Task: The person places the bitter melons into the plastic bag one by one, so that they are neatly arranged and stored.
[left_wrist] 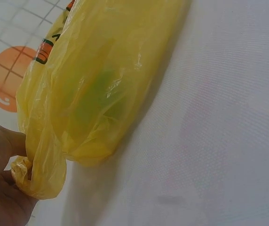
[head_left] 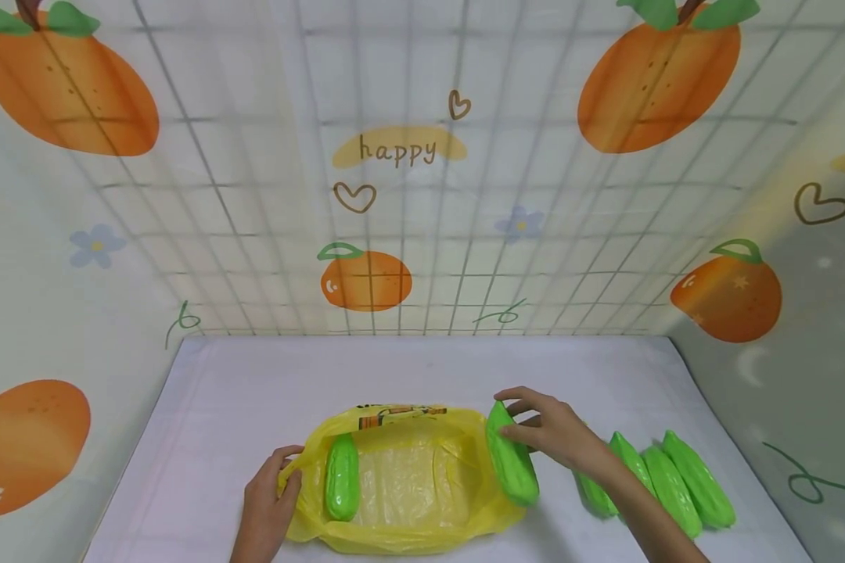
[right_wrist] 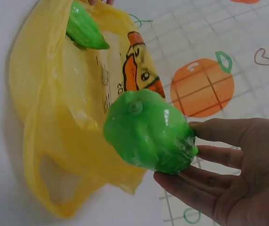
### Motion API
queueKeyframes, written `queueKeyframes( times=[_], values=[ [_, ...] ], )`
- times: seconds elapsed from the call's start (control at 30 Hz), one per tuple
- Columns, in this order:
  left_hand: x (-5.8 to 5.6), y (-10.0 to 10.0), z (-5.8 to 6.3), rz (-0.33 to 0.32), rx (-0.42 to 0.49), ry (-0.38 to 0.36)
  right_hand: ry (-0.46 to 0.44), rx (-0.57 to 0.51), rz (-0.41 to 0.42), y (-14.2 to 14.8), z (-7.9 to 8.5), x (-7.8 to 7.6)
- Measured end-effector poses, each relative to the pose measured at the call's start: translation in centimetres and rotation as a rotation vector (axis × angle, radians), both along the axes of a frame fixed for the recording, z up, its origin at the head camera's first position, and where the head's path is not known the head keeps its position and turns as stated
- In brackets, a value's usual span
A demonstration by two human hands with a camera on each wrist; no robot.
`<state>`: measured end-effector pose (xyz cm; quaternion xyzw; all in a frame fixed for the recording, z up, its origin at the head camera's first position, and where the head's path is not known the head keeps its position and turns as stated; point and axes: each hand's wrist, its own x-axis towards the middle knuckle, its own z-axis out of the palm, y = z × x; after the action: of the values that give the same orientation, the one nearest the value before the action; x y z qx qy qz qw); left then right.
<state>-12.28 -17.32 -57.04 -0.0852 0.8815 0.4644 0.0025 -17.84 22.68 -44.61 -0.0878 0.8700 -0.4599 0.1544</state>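
A yellow plastic bag (head_left: 408, 539) lies with its mouth spread wide on the white table. My left hand (head_left: 266, 500) pinches the bag's left handle, bunched between thumb and fingers in the left wrist view (left_wrist: 38, 174). Inside the bag, at its left end, lies one bright green, long, glossy gourd-like vegetable (head_left: 342, 477). Another green gourd-like vegetable (head_left: 512, 457) is gripped by my right hand (head_left: 556, 426) above the bag's right edge. It tilts, its lobed, rounded end (right_wrist: 146, 127) facing the right wrist camera. The fingertips and thumb hold its sides.
Several more green vegetables (head_left: 697, 481) lie side by side on the table (head_left: 239, 383) at the right, partly behind my right forearm. A cloth printed with oranges (head_left: 366, 281) and grid lines rises at the back and sides.
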Motion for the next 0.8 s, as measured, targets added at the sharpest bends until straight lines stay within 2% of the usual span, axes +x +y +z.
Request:
queueKeyframes(
  times=[0.2,0.5,0.8],
  values=[
    [0.0,0.1,-0.1,0.003,0.009,0.004,0.003,-0.037,0.036,-1.7,-0.2,-0.1],
    [0.0,0.1,-0.3,0.009,0.009,-0.014,0.016,-0.028,0.085,-3.5,-1.0,-0.2],
    [0.2,0.4,-0.1,0.004,0.007,0.0,-0.007,-0.054,0.142,-5.6,-2.1,0.3]
  ],
)
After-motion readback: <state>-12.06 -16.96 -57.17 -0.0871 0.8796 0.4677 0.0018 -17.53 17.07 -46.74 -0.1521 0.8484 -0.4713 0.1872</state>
